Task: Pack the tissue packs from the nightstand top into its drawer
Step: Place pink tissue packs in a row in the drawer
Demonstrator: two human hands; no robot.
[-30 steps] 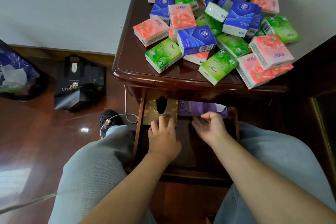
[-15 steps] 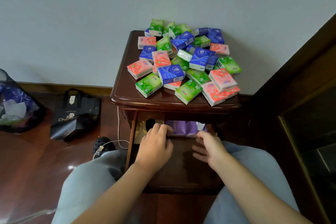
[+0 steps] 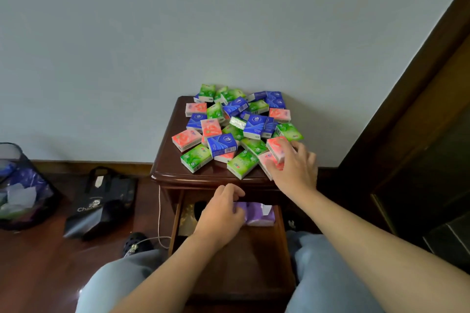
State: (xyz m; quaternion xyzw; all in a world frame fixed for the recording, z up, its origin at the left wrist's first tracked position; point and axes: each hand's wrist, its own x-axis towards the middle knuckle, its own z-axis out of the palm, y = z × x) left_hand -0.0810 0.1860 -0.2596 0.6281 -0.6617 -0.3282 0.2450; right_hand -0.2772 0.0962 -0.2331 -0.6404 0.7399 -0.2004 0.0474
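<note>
A heap of several green, blue and pink tissue packs covers the dark wooden nightstand top. My right hand rests on the heap's front right corner, fingers around a pink pack that still lies on the pile. Below, the drawer is pulled out. My left hand is inside at its back, curled against a purple package. A gold box sits at the drawer's back left.
A black paper bag and a mesh bin with a purple liner stand on the wood floor at left. A white cable hangs beside the nightstand. Dark furniture stands at right. My knees flank the drawer.
My right hand left the drawer and rose to the pink pack on the nightstand top. My left hand shifted right onto the purple package. The camera pulled back and tilted up.
</note>
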